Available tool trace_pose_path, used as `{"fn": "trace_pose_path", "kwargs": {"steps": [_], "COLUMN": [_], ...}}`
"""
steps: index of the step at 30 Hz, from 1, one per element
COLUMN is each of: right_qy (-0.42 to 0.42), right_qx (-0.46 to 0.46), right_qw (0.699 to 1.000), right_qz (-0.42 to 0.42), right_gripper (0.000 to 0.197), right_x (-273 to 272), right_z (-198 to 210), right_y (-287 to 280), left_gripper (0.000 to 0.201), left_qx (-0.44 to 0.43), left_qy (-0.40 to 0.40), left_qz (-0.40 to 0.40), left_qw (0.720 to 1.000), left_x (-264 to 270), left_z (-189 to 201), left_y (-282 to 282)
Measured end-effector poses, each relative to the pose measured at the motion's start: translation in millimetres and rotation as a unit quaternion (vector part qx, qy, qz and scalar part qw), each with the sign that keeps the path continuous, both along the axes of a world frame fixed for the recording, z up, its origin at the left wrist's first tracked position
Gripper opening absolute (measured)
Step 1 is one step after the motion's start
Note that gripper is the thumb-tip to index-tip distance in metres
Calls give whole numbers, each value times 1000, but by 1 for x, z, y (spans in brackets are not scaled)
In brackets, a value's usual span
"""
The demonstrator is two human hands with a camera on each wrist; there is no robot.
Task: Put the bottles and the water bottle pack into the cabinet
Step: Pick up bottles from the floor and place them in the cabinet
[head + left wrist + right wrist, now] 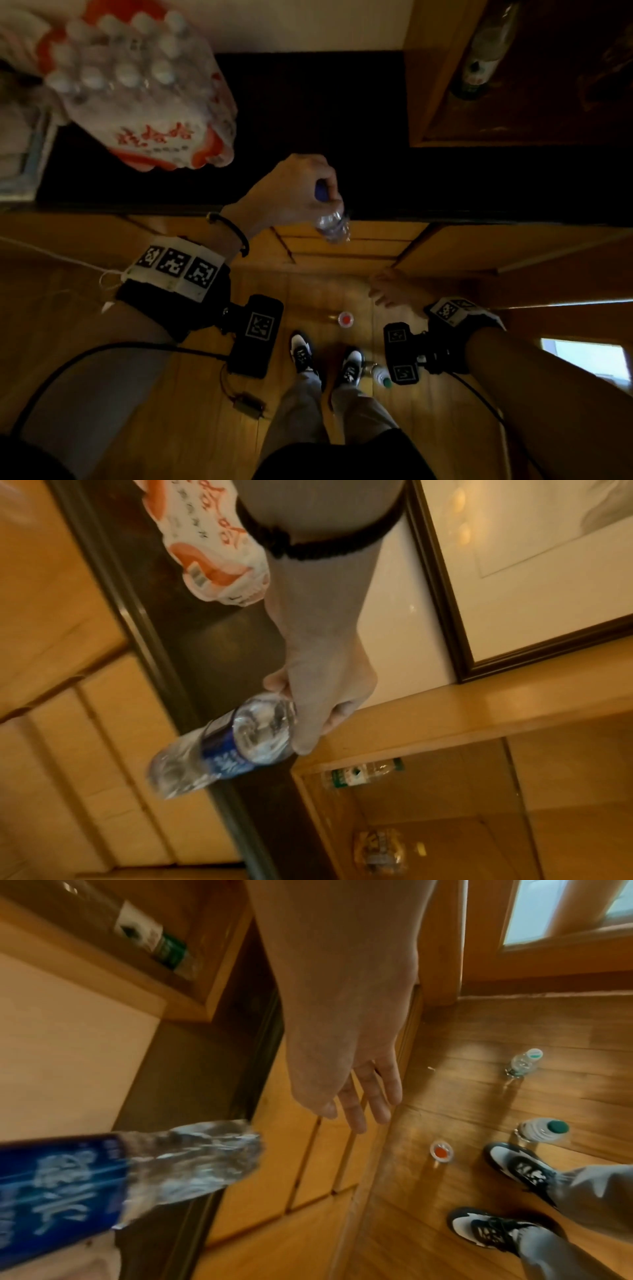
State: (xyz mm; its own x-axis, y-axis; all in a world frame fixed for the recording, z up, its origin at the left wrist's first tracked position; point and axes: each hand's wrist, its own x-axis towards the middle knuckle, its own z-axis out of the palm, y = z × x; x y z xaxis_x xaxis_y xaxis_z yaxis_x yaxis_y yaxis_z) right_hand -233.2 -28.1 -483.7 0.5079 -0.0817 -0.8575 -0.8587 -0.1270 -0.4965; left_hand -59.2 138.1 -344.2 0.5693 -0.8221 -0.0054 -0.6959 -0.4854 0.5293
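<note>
Left hand [291, 192] curled round the neck of one blue-labelled bottle [222, 748], held above the dark countertop [308, 120]. One water bottle pack [137, 85] lying on that countertop, far left. Right hand [394, 291] loose, fingers straight, holding nothing. Three bottles [542, 1129] standing on the floor; one green-labelled bottle [483, 51] inside the cabinet [431, 85].

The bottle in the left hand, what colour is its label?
Dark blue with white writing. The bottle shows it best in the right wrist view.
</note>
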Motion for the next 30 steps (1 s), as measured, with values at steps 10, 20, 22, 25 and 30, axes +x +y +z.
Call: {"fn": "trace_pose_path", "kwargs": {"steps": [10, 20, 22, 25, 30], "right_qy": [26, 80, 90, 90, 110], "right_qx": [-18, -91, -91, -100, -79], "right_qw": [996, 981, 981, 980, 983], "right_qz": [82, 149, 149, 147, 120], "right_gripper": [37, 66, 78, 83, 67], "right_x": [-34, -58, -60, -61, -51], "right_z": [-73, -231, -276, -336, -405], "right_y": [43, 59, 64, 67, 64], "left_gripper": [16, 16, 19, 29, 48], "left_qx": [142, 41, 31, 11, 69], "left_qy": [185, 284, 273, 284, 388], "left_qz": [13, 208, 235, 274, 359], "left_qw": [972, 935, 932, 919, 846], "left_x": [-84, -138, -142, -144, -144], "left_z": [-136, -323, -353, -405, -486], "left_y": [73, 128, 134, 142, 153]}}
